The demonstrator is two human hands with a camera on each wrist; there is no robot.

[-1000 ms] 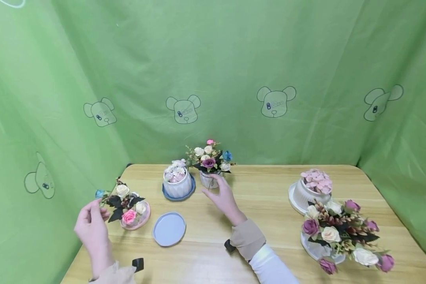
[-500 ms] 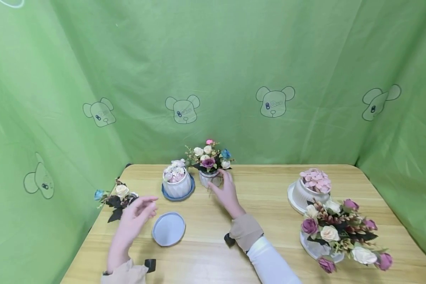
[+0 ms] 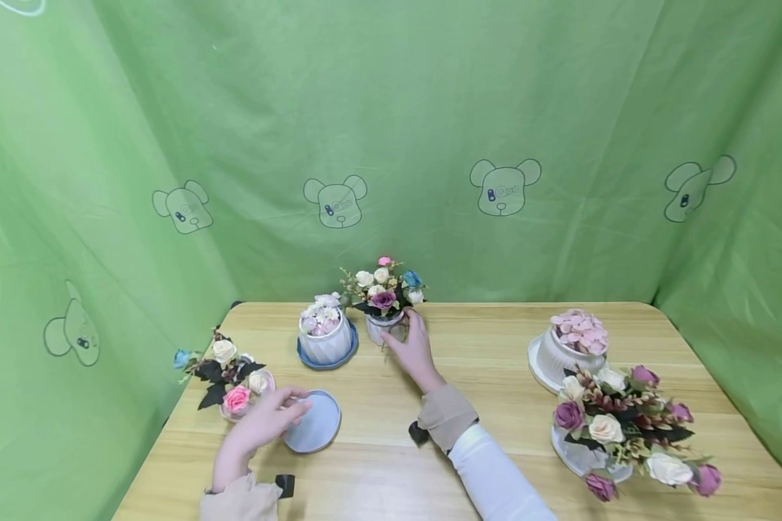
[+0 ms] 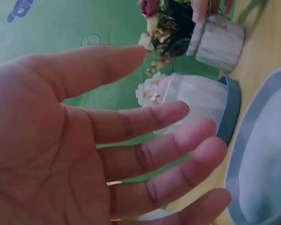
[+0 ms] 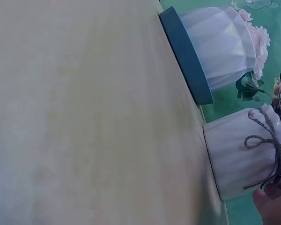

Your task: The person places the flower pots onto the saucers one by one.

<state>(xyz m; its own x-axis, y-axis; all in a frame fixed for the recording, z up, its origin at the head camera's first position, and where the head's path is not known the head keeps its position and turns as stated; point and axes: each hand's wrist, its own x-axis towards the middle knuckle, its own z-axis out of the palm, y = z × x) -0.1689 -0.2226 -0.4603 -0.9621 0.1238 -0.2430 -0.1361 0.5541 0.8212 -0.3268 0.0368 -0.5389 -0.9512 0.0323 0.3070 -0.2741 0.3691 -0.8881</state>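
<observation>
My right hand grips the rim of a white flowerpot at the back of the table. Twine tied in a bow circles this pot in the right wrist view, and mixed artificial roses fill it. Over the left edge of a light blue saucer hovers my left hand, fingers spread and holding nothing. Whether its fingertips touch the saucer is hard to tell. In the left wrist view the palm faces the camera, beside the saucer.
Left of the gripped pot, a faceted white pot stands on a dark blue saucer. A rose arrangement sits on a pink saucer at left. On the right are a ribbed white pot and a large purple-and-cream rose arrangement.
My left hand has moved right, from the left rose arrangement to the light blue saucer. My right hand has closed in on the pot's rim; the pot stays about where it was.
</observation>
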